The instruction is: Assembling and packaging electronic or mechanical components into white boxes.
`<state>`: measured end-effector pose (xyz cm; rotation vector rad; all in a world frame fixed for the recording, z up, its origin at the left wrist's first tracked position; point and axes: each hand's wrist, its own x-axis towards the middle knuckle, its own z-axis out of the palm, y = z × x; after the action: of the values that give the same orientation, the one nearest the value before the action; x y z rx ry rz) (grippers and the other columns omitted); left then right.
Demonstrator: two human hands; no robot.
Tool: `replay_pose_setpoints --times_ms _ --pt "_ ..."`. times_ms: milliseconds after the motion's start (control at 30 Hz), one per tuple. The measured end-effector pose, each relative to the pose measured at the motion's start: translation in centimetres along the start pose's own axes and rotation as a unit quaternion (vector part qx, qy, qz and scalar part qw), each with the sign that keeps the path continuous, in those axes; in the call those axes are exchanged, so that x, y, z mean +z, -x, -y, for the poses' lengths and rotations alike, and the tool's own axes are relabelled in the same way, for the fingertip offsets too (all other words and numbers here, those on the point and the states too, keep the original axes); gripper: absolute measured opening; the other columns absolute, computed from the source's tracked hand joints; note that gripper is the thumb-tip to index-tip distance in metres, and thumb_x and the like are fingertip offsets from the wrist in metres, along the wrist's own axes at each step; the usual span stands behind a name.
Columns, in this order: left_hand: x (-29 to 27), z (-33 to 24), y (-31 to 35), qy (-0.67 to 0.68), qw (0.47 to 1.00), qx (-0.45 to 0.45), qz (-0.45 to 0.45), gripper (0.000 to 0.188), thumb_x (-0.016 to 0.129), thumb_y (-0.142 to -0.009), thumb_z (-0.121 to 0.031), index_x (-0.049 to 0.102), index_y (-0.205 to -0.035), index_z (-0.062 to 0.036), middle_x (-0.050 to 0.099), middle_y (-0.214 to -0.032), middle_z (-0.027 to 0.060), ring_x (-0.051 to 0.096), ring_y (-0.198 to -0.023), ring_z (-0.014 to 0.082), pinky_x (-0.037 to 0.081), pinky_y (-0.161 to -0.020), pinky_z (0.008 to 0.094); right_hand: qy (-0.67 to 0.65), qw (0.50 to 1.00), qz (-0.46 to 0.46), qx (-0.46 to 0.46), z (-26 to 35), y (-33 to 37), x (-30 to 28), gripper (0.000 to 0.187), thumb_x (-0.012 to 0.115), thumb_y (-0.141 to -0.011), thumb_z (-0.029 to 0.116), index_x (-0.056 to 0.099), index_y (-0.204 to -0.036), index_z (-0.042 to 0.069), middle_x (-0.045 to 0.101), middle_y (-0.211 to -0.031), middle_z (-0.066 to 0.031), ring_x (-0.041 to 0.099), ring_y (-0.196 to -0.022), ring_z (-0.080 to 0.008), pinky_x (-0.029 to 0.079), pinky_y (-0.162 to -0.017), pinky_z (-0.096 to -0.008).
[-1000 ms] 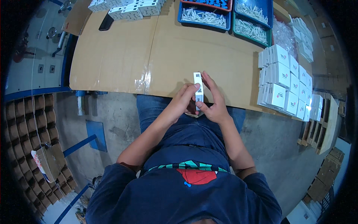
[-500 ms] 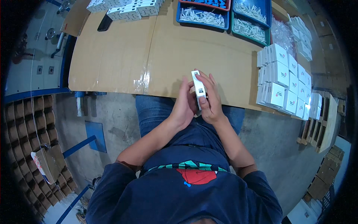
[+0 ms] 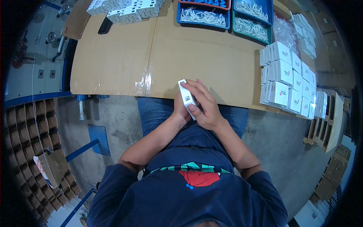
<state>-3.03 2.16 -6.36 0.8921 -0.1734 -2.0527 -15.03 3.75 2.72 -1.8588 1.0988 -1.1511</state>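
A small white box (image 3: 186,96) with a dark label is held between both hands at the near edge of the cardboard-covered table (image 3: 124,56). My right hand (image 3: 205,108) wraps over the box from the right, fingers across its top and thumb on its lower end. My left hand (image 3: 180,109) is behind and under the box, mostly hidden by it and by the right hand. Both hands sit above my lap, close to my body.
Stacks of white boxes (image 3: 285,83) stand at the table's right end. Blue and green trays (image 3: 227,15) of small white parts line the far edge, with more white boxes (image 3: 124,9) and a dark phone (image 3: 105,25) at far left. Cardboard dividers (image 3: 28,151) lie on the floor.
The hands have drawn back toward my body with the box. The box has tilted, its top now leaning left, and the right hand has closed further over it.
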Motion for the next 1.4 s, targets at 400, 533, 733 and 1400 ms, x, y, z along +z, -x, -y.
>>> replay_pose_setpoints --times_ms 400,533,733,1400 --pt "1.7 -0.9 2.5 -0.077 0.993 0.075 -0.056 0.033 0.041 -0.108 -0.042 0.058 -0.111 -0.0136 0.062 -0.093 0.0009 0.065 -0.082 0.0135 0.053 -0.064 0.0292 -0.052 0.998 0.03 0.031 1.3 -0.2 0.2 0.056 0.064 -0.096 0.026 0.052 -0.148 0.008 0.049 -0.148 -0.0225 0.05 -0.135 -0.0416 0.037 -0.115 -0.0459" --pt "4.0 -2.2 3.5 -0.113 0.988 0.07 -0.081 0.038 0.041 -0.108 -0.046 0.058 -0.114 -0.0133 0.063 -0.098 0.002 0.066 -0.086 0.0143 0.054 -0.068 0.0301 -0.076 0.996 0.008 0.036 0.8 0.1 0.2 0.05 0.061 -0.098 0.028 0.055 -0.143 0.006 0.05 -0.146 -0.0239 0.05 -0.134 -0.042 0.04 -0.113 -0.0457" --pt "7.2 -5.4 6.5 -0.122 0.991 -0.051 0.01 0.065 0.038 -0.102 -0.068 0.052 -0.136 -0.0142 0.06 -0.12 0.0049 0.061 -0.113 0.0189 0.051 -0.095 0.0375 0.028 0.999 -0.029 0.006 -1.2 0.4 -0.7 0.049 0.054 -0.102 0.034 0.056 -0.139 0.002 0.05 -0.144 -0.0264 0.053 -0.131 -0.0426 0.044 -0.109 -0.0438" --pt "6.8 -5.3 6.8 -0.149 0.985 -0.048 0.069 0.039 0.055 -0.103 -0.039 0.054 -0.13 -0.0107 0.06 -0.116 0.0035 0.061 -0.109 0.0161 0.051 -0.096 0.039 -0.037 0.997 -0.06 -0.008 -1.1 0.5 -1.0 0.051 0.039 -0.109 0.036 0.056 -0.137 -0.003 0.055 -0.141 -0.0287 0.056 -0.129 -0.0423 0.044 -0.109 -0.0441"
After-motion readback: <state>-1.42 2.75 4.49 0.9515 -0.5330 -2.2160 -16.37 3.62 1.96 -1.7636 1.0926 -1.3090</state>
